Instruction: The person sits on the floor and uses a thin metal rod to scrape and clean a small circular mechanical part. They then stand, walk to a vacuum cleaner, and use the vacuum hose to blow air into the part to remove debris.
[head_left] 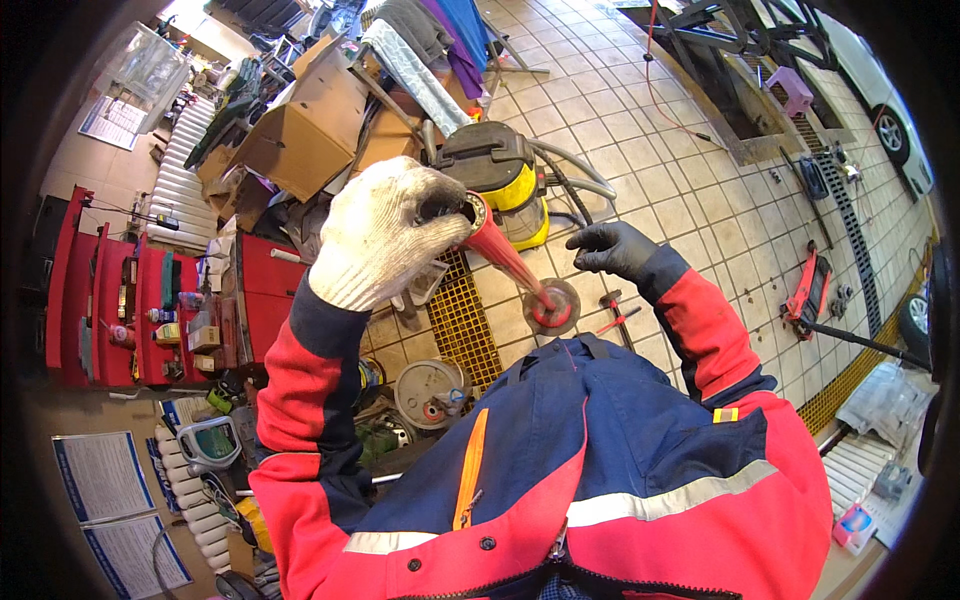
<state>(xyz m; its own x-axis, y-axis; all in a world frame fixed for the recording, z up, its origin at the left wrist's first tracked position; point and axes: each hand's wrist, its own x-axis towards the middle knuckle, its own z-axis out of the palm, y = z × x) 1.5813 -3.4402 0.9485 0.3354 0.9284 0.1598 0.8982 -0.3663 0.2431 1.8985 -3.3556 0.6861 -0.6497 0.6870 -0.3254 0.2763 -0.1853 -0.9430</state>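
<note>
Pinching the upper rim of the red pole (pixel 505 258), the white-gloved left hand (pixel 385 232) alone steadies it beside the vacuum cleaner (pixel 488 160), so a slipping glove could topple it, the black-gloved right hand (pixel 615 250) hanging apart, empty, fingers loosely spread.

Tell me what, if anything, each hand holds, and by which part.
Left hand: a red pole, by its upper end. Right hand: nothing.
</note>
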